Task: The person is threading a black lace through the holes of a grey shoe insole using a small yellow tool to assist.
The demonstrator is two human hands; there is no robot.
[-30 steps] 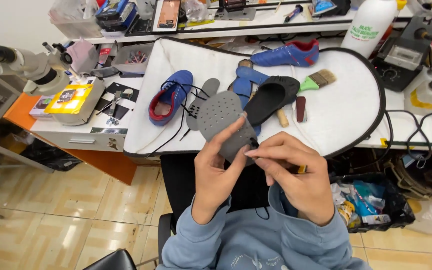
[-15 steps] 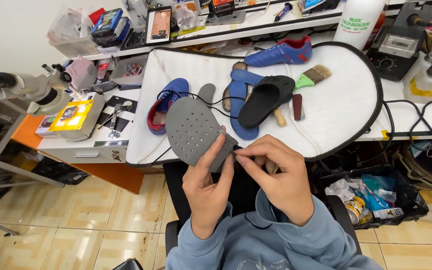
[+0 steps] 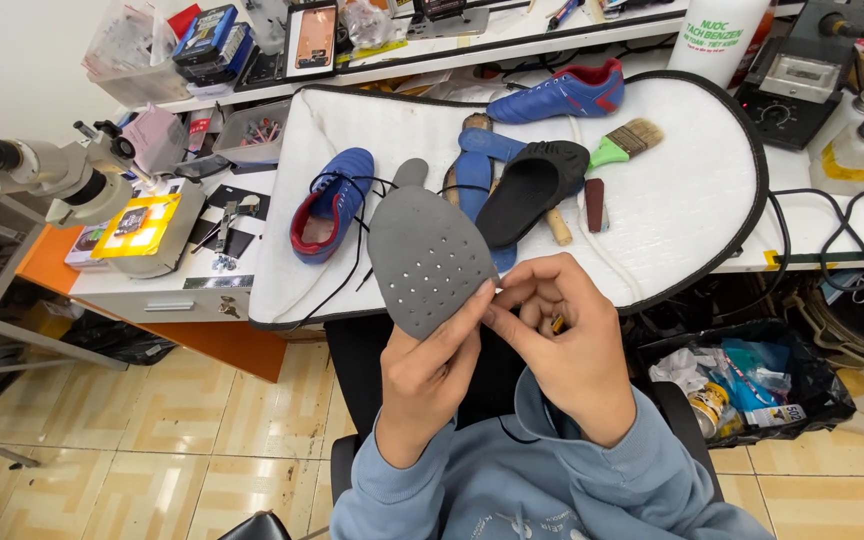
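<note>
My left hand [image 3: 430,375] holds a grey perforated insole [image 3: 422,255] by its lower edge, toe end pointing up over the white padded board [image 3: 682,210]. My right hand [image 3: 562,345] pinches the insole's right edge with thumb and fingertips, and a small yellowish object shows inside its palm. On the board behind lie a blue shoe with red lining and loose laces [image 3: 330,203], a black insole [image 3: 527,190] over blue pieces, and a second blue shoe [image 3: 557,95] at the far edge.
A green-handled brush [image 3: 624,143] and a small dark block [image 3: 595,203] lie on the board. A microscope [image 3: 42,170] stands at the left, a white bottle [image 3: 717,35] and a control box [image 3: 792,85] at the back right. A black bag of rubbish [image 3: 752,385] sits on the tiled floor.
The insole has been turned and raised, its perforated face now towards me and more upright. Both hands shifted slightly left and down in view, still gripping its edge.
</note>
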